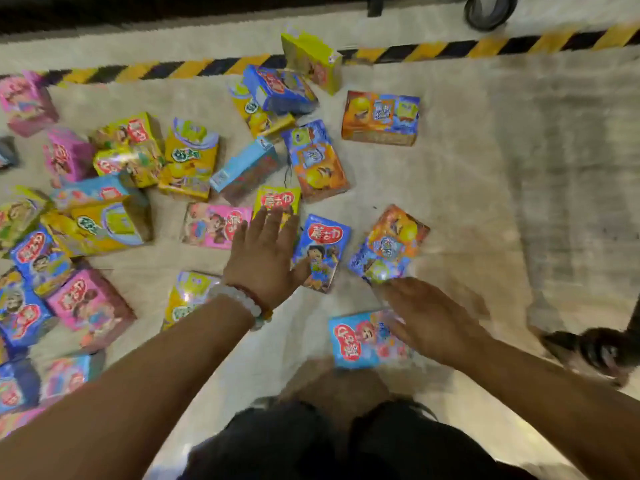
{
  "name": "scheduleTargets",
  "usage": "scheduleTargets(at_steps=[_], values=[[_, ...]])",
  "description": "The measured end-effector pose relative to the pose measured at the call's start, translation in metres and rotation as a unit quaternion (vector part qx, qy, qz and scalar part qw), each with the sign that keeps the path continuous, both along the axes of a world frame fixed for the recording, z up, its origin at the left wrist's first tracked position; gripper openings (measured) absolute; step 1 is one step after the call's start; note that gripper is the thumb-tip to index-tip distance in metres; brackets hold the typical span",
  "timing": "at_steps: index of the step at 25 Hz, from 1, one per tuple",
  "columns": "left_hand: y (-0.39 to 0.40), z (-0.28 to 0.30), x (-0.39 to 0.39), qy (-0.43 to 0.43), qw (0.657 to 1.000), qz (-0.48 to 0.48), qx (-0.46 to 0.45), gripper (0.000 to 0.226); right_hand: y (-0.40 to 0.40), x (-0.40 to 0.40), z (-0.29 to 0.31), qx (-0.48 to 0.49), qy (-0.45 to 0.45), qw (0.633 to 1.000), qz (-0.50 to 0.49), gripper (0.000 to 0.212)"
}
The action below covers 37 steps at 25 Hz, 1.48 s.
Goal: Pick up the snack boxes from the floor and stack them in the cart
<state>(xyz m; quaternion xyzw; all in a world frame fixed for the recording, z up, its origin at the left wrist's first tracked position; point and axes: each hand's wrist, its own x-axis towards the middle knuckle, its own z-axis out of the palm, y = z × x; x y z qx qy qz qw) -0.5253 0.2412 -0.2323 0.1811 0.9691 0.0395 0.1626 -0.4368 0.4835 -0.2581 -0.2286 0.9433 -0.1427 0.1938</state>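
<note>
- We had both hands reaching down over the pale floor (450,174), where the snack boxes lay scattered, most of them toward the left side and the middle, with none in the cart yet as far as this view showed; the cart itself was not clearly in sight.
- Our left hand (265,254) was flat and spread, fingers straight, its fingertips over the lower edge of a yellow box (277,200) and its thumb side next to a blue box (320,252). It gripped nothing.
- Our right hand (426,318) was blurred by motion; its fingers looked extended and loose, lying partly over a light blue box (356,339) closest to us and just below an orange and blue box (389,249). We judged it open, with nothing held.
- Both forearms came in from the bottom corners of the view and converged toward the middle of the floor, the left wrist wearing a beaded bracelet (242,301).
- We judged the step in hand to be the first grab of nearby boxes. To do it well, we thought each hand should settle on one box, close across its narrow sides rather than press on its face, and lift it flat so it stacks squarely.
- Taking the closest loose boxes first, the blue one and the light blue one, would keep us from disturbing the leaning pile around the pink box (216,225) and beyond.
- A black-and-yellow hazard stripe (485,46) ran along the far edge of the floor.
</note>
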Motion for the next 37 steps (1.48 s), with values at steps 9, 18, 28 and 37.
scheduleTargets(at_steps=[9, 18, 28, 37], values=[[0.004, -0.1, -0.001, -0.033, 0.999, -0.022, 0.037, 0.071, -0.033, 0.009, -0.095, 0.076, -0.099, 0.988, 0.092, 0.089], [0.052, -0.113, -0.018, -0.143, 0.967, 0.197, 0.076, 0.105, -0.019, -0.003, -0.061, 0.038, -0.207, 0.975, -0.071, 0.042], [0.056, -0.131, -0.018, -0.121, 0.953, 0.233, 0.154, 0.099, 0.026, -0.046, -0.032, -0.377, -0.26, 0.764, -0.455, 0.035], [0.014, -0.03, -0.013, -0.175, 0.76, 0.422, 0.462, 0.071, 0.016, -0.052, 0.011, -0.443, -0.328, 0.629, -0.548, 0.059]])
